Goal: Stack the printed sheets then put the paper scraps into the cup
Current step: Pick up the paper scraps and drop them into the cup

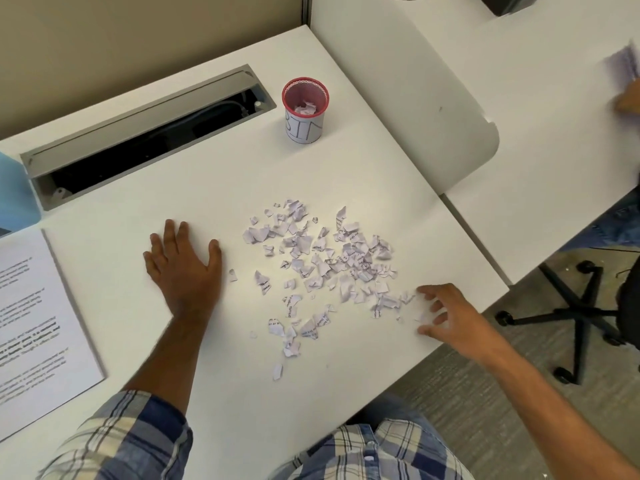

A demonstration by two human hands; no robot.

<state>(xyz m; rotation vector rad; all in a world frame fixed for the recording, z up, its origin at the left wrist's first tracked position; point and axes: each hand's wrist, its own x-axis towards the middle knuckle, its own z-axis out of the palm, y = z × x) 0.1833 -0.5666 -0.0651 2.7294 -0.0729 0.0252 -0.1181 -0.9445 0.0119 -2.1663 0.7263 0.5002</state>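
My desk [214,393] is smooth matt white; torn paper scraps [322,261] look crumpled; the cup [304,110] is red wire mesh.

Scraps [322,268] scattered — cup [304,110] upright

The white counter [363,188] carries scattered paper scraps [322,265] mid-surface, a red-rimmed cup [305,112] behind them, and printed sheets [38,327] at its left edge.

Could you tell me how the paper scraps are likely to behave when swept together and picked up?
The paper scraps look small, thin and curled, so probably very light and apt to scatter. Being floppy, some may slip from the right hand.
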